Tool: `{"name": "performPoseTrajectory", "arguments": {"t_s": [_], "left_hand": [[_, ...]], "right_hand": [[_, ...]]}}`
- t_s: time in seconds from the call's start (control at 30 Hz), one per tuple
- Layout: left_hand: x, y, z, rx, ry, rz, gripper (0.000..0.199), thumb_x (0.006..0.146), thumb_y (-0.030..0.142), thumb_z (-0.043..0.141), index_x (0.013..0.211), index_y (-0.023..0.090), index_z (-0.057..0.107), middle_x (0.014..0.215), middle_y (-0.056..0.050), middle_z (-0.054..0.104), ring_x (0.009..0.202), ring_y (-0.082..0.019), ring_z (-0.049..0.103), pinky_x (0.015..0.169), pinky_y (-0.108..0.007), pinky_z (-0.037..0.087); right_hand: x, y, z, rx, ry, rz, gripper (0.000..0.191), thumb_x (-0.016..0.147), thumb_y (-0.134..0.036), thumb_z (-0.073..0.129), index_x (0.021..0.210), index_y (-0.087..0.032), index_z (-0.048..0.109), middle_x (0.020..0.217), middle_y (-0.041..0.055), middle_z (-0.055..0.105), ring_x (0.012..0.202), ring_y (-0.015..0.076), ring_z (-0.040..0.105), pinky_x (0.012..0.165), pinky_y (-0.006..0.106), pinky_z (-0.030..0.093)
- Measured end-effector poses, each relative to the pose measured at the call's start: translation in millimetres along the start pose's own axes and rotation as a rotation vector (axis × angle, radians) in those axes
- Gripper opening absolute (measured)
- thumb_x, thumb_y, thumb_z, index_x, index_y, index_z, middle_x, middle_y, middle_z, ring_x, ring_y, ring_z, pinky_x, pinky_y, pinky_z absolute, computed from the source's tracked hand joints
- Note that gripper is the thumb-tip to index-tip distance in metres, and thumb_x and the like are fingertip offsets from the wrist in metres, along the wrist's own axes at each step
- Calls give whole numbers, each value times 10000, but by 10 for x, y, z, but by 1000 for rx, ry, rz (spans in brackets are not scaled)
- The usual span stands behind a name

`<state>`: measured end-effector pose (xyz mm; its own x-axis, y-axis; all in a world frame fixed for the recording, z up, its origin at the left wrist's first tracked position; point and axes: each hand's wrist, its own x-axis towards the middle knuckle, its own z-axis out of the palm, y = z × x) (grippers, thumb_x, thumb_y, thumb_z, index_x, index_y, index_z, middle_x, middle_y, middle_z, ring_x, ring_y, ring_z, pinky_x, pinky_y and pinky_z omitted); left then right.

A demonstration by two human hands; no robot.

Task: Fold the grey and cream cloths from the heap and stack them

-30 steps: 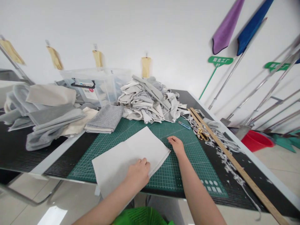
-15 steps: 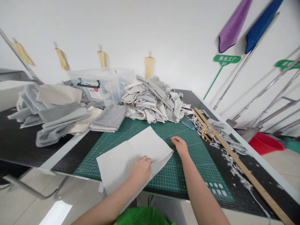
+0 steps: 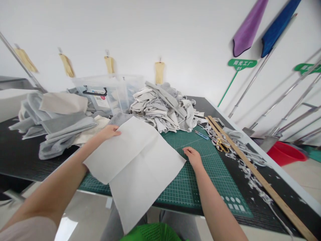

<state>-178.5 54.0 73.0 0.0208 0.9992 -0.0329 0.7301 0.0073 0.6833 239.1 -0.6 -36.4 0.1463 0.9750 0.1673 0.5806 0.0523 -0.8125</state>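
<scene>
While the left hand (image 3: pixel 109 131) is gripping white cloth (image 3: pixel 147 164), the right hand (image 3: pixel 193 156) is resting nearby, fingers curled together.

Single head view, facing forward and down over hands (image 3: pixel 193 157)

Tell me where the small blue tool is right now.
In the head view, the small blue tool lies right of centre, on the green cutting mat near its far right corner, left of the gold-handled scissors.

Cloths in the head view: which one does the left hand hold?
The off-white cloth across the green cutting mat: the left hand grips its edge, while the piled cloths farther back are not held.
</scene>
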Motion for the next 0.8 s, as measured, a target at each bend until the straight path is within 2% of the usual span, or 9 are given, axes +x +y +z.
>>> {"name": "performPoseTrajectory", "arguments": {"t_s": [0.13, 0.27, 0.37, 0.43, 0.57, 0.67, 0.8], "left_hand": [[356, -102, -248, 476, -18, 120, 218, 564, 342, 481, 638, 156, 569, 666, -18, 592, 696, -188, 528, 601, -226, 354], [486, -35, -270, 721, 24, 102, 249, 624, 289, 441, 789, 166, 582, 851, -62, 605, 808, -219, 529, 659, -241, 348], [476, 58, -244, 708, 87, 129, 316, 677, 277, 399, 937, 182, 550, 949, -55, 586, 869, -209, 517, 701, -237, 347], [440, 112, -239, 659, 149, 179, 333, 709, 287, 369, 983, 187, 530, 985, -43, 573, 890, -196, 509, 719, -228, 346], [346, 199, -280, 588, 271, 224, 321, 723, 307, 369, 964, 184, 542, 963, -32, 581, 869, -183, 516, 710, -217, 353], [308, 306, -333, 559, 350, 274, 314, 720, 307, 385, 951, 178, 554, 948, -30, 587, 856, -187, 519, 699, -222, 358], [384, 646, -311, 492, 385, 386, 299, 718, 287, 403, 932, 164, 572, 908, -31, 597, 830, -185, 523, 699, -235, 361]], "right_hand": [[-86, -168, 108, -114, -29, -21, 235, 632, -373, 506, 808, -264, 618, 941, 16, 580, 873, 205, 479, 756, 341, 316], [-248, -396, 346, -272, -26, -38, 390, 540, -429, 604, 902, -287, 567, 1101, 32, 497, 1019, 278, 359, 802, 417, 225], [-307, -491, 463, -321, -38, -32, 289, 578, -369, 587, 850, -276, 558, 1010, 30, 537, 954, 259, 409, 765, 384, 252], [-304, -505, 481, -296, -55, -11, 286, 602, -309, 562, 886, -279, 543, 914, 28, 566, 858, 232, 470, 699, 337, 292], [-295, -483, 425, -219, -82, 49, 511, 606, -250, 523, 1104, -290, 416, 759, 8, 576, 664, 183, 524, 563, 274, 315], [-383, -461, 357, -145, -95, 68, 603, 581, -235, 518, 1162, -241, 360, 666, -15, 550, 587, 158, 515, 530, 254, 338], [-668, -417, 266, 81, -104, 129, 647, 555, -244, 530, 1167, -166, 336, 591, -31, 516, 538, 151, 503, 519, 258, 385]]}}
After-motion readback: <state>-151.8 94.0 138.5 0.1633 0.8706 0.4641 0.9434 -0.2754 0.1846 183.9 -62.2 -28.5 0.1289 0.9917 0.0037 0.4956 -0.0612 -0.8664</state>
